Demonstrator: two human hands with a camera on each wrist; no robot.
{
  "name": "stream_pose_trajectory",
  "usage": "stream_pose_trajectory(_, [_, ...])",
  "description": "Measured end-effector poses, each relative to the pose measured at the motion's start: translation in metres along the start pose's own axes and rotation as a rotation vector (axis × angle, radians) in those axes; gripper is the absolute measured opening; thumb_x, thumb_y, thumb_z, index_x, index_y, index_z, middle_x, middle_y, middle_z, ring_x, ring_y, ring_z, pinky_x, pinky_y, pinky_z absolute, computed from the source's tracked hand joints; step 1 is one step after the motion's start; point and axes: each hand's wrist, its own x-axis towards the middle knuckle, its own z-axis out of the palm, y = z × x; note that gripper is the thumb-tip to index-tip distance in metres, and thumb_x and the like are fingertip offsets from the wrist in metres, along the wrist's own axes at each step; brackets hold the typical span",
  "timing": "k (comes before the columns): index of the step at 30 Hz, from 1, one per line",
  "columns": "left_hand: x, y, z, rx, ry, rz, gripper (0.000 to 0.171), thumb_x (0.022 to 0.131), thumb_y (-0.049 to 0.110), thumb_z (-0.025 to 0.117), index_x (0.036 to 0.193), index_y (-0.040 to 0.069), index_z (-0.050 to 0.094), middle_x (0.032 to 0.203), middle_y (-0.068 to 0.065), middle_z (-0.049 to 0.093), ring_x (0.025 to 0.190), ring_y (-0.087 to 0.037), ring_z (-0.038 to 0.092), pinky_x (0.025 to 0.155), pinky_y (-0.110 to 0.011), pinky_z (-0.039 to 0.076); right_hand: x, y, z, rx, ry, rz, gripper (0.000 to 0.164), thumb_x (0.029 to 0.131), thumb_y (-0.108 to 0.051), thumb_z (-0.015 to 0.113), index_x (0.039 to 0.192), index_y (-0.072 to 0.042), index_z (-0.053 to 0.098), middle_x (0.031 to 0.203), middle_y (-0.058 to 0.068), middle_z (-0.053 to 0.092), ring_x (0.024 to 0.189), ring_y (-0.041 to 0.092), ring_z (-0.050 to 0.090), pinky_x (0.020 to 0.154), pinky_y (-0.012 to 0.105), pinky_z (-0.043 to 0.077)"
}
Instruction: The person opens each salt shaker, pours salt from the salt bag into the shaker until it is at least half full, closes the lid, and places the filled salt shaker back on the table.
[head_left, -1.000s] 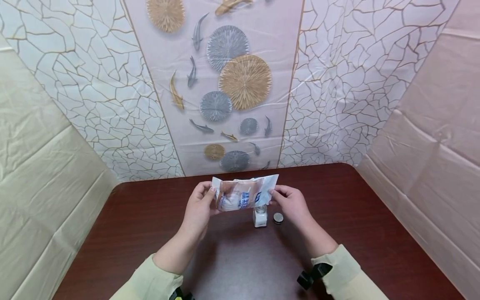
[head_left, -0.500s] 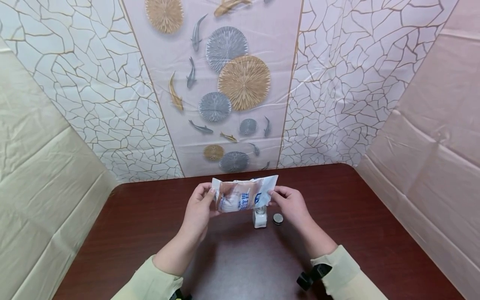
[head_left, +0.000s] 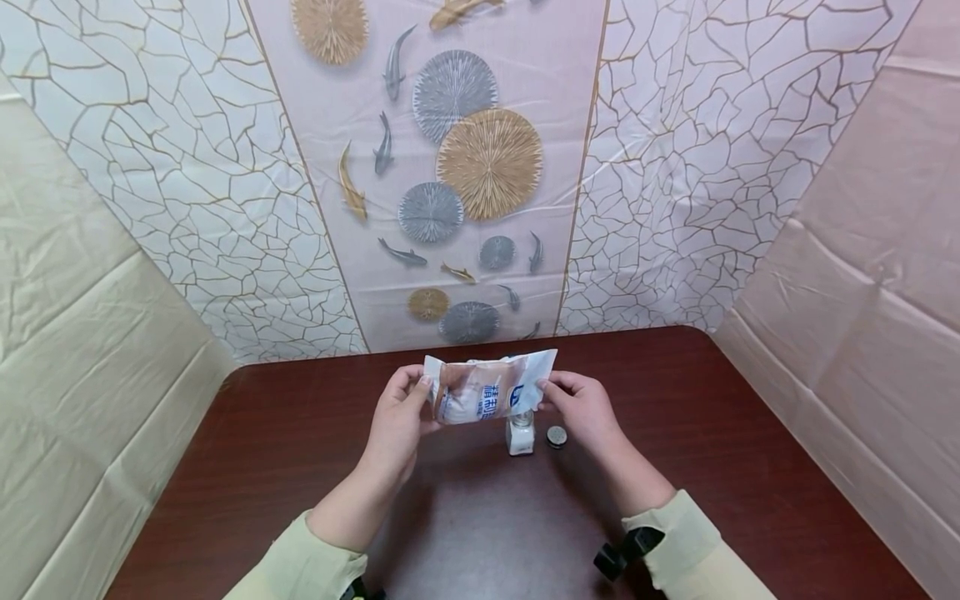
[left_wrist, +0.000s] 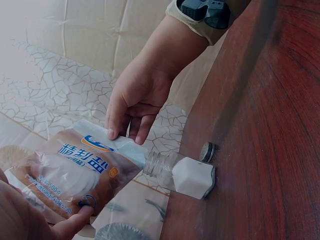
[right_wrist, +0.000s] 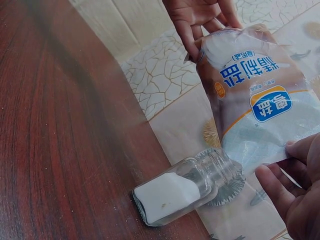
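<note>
Both hands hold a brown-and-white plastic bag of salt [head_left: 480, 390] tilted over a small glass jar [right_wrist: 167, 192]. My left hand [head_left: 395, 417] grips the bag's bottom end, thumb on the printed face. With thumb and fingers, my right hand [head_left: 588, 412] pinches the other end by its pale corner. That corner of the bag [left_wrist: 132, 152] sits right at the jar's threaded mouth. The jar stands upright on the table, uncapped, with white salt filling more than half of it. Behind the bag, the jar's mouth is partly hidden in the head view.
A small round metal lid [head_left: 556, 436] lies just right of the jar. The dark red wooden table [head_left: 480, 525] has a few white grains scattered on it. Patterned cloth [head_left: 645, 208] hangs behind the table, with plain beige cloth [head_left: 862, 317] along the sides.
Both hands and the bag stay nearly still, with only a very slight shift of the bag. Jar and lid keep their places.
</note>
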Motion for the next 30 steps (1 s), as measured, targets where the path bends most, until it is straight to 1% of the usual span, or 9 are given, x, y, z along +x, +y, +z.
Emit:
stream_pose_trajectory(5, [-0.0006, 0.0007, 0.0000, -0.003, 0.001, 0.001, 0.018, 0.105, 0.014, 0.047, 0.117, 0.002, 0.054, 0.096, -0.006, 0.053, 0.092, -0.019, 0.056, 0.068, -0.041, 0.057, -0.0001, -0.0003, -0.0004, 0.006, -0.004, -0.004, 0.023, 0.098, -0.006, 0.061, 0.115, 0.008, 0.067, 0.101, 0.019, 0.071, 0.074, 0.011, 0.068, 0.070, 0.024, 0.056])
stream_pose_trajectory(11, [-0.0004, 0.0005, -0.0004, 0.002, 0.003, -0.001, 0.018, 0.105, 0.014, 0.047, 0.117, 0.003, 0.055, 0.097, -0.006, 0.053, 0.094, -0.020, 0.054, 0.068, -0.041, 0.057, 0.0007, 0.0008, 0.0008, 0.002, 0.001, -0.002, 0.023, 0.097, -0.008, 0.063, 0.114, 0.007, 0.068, 0.101, 0.020, 0.070, 0.074, 0.012, 0.069, 0.070, 0.024, 0.056])
stream_pose_trajectory(17, [-0.0003, 0.0007, -0.0005, -0.001, 0.005, -0.002, 0.018, 0.105, 0.013, 0.047, 0.117, 0.003, 0.055, 0.097, -0.006, 0.053, 0.094, -0.020, 0.054, 0.068, -0.041, 0.057, 0.0010, 0.0009, 0.0013, 0.006, 0.003, 0.002, 0.023, 0.097, -0.006, 0.062, 0.114, 0.007, 0.068, 0.102, 0.021, 0.070, 0.079, 0.020, 0.071, 0.070, 0.025, 0.056])
stream_pose_trajectory(24, [-0.0002, 0.0007, -0.0011, 0.001, 0.006, -0.003, 0.018, 0.105, 0.013, 0.046, 0.116, 0.002, 0.055, 0.097, -0.006, 0.052, 0.095, -0.020, 0.053, 0.068, -0.043, 0.057, 0.0004, -0.0001, 0.0019, 0.006, 0.004, 0.011, 0.023, 0.097, -0.005, 0.062, 0.115, 0.007, 0.068, 0.103, 0.021, 0.070, 0.078, 0.017, 0.071, 0.070, 0.024, 0.056])
stream_pose_trajectory(27, [-0.0003, 0.0005, -0.0013, 0.002, 0.006, 0.000, 0.018, 0.105, 0.012, 0.046, 0.116, 0.002, 0.055, 0.097, -0.006, 0.052, 0.096, -0.020, 0.053, 0.068, -0.044, 0.057, 0.0005, -0.0001, 0.0019, 0.002, 0.004, 0.007, 0.023, 0.097, -0.006, 0.062, 0.115, 0.007, 0.068, 0.103, 0.021, 0.070, 0.078, 0.018, 0.071, 0.070, 0.024, 0.056])
stream_pose_trajectory(30, [-0.0007, 0.0009, -0.0013, 0.000, 0.008, 0.001, 0.017, 0.105, 0.013, 0.046, 0.115, 0.002, 0.055, 0.097, -0.006, 0.052, 0.096, -0.020, 0.053, 0.067, -0.041, 0.057, 0.0008, 0.0000, 0.0018, 0.004, 0.002, 0.001, 0.023, 0.097, -0.005, 0.061, 0.115, 0.007, 0.068, 0.102, 0.021, 0.070, 0.077, 0.016, 0.070, 0.070, 0.025, 0.056])
